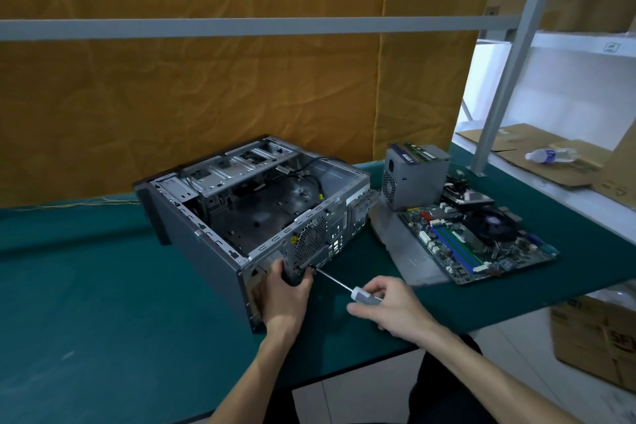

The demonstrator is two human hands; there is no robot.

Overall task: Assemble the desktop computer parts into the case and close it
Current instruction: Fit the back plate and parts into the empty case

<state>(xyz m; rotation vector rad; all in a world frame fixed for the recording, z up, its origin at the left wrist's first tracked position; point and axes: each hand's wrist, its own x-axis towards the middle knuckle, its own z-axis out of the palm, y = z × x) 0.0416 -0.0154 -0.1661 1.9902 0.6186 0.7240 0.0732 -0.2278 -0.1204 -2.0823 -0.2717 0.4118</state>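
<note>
An open grey computer case [206, 244] lies on its side on the green table [103, 303], its inside bare apart from black cables. My left hand [285, 293] grips a dark object against the case's rear lower corner. My right hand [385, 306] holds a screwdriver [344, 287] by its clear handle, the tip touching the rear panel beside the fan grille. To the right lie the motherboard [478, 244] with its black cooler, a grey side panel [402, 251] under it, and the upright power supply [413, 175].
An orange curtain hangs behind the table, crossed by a grey metal bar [241, 26]. A slanted grey post [509, 55] stands at the right. Flattened cardboard with a plastic bottle [550, 155] lies beyond it. Cardboard boxes [599, 344] sit on the floor at the right.
</note>
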